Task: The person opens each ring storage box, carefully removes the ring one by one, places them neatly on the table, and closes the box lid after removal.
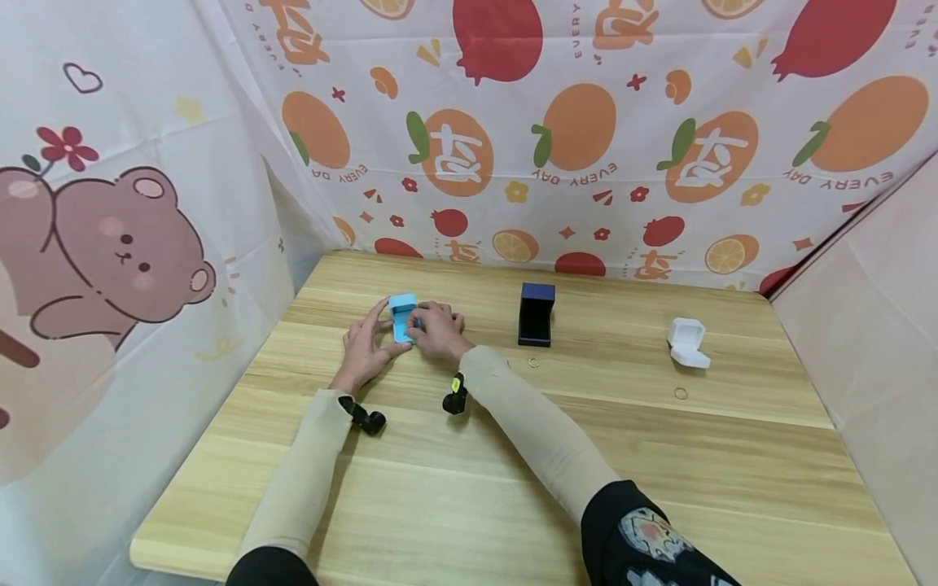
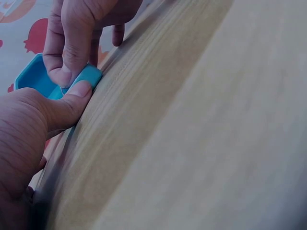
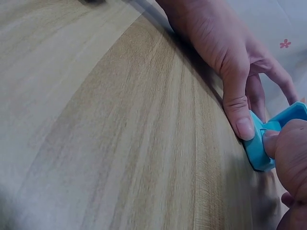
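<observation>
A light-blue ring box (image 1: 403,303) stands with its lid raised toward the left back of the wooden table (image 1: 454,505). The left hand (image 1: 362,350) holds it, thumb pressed on the front of the base and another finger up by the lid. From the other side the right hand (image 1: 440,332) reaches into the box with bent thumb and fingers. In the left wrist view, a sliver of a thin ring (image 2: 63,90) shows at those fingertips, over the base; most of it is hidden. The right wrist view shows the left thumb on the base's edge (image 3: 257,153).
Right of the hands stands a raised-lid dark blue box (image 1: 538,291), with a small ring (image 1: 533,362) in front. Farther right, a white ring box (image 1: 687,332) has its lid up, and another ring (image 1: 681,393) lies before it. A fruit-print curtain (image 1: 506,212) hangs behind the table.
</observation>
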The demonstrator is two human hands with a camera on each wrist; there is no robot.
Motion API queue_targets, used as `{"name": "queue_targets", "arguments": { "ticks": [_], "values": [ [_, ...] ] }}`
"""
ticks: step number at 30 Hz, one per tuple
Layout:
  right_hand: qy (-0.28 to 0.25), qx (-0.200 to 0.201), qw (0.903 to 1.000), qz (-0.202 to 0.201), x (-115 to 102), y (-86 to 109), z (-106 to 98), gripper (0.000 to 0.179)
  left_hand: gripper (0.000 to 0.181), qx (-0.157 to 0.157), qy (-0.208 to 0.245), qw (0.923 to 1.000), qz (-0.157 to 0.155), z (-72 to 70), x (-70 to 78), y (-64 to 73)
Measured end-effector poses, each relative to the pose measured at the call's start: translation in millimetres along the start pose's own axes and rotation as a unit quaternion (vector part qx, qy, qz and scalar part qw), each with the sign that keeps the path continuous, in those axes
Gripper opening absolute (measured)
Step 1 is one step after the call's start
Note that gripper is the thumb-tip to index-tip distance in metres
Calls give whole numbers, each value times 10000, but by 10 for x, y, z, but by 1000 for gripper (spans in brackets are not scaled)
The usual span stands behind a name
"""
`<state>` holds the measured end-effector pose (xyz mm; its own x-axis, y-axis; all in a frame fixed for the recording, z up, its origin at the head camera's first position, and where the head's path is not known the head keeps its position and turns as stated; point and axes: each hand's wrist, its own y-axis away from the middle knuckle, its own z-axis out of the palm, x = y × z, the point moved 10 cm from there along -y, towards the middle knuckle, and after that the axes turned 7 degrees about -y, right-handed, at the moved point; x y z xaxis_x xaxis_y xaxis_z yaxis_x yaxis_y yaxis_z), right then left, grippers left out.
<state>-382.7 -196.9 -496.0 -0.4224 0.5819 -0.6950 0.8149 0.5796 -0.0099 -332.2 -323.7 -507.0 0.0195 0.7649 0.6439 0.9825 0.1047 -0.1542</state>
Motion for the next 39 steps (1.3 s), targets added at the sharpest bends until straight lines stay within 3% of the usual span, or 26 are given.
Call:
{"name": "queue_targets", "arguments": {
  "ticks": [18, 39],
  "values": [
    [147, -94, 9998, 57, -12, -14, 25, 13, 96, -17, -20, 10000, -46, -13, 6, -4],
    [-181, -71, 9998, 0, -43, 31, -17, 16, 97, 33, -106, 9999, 0, -17, 43, 23]
  ]
}}
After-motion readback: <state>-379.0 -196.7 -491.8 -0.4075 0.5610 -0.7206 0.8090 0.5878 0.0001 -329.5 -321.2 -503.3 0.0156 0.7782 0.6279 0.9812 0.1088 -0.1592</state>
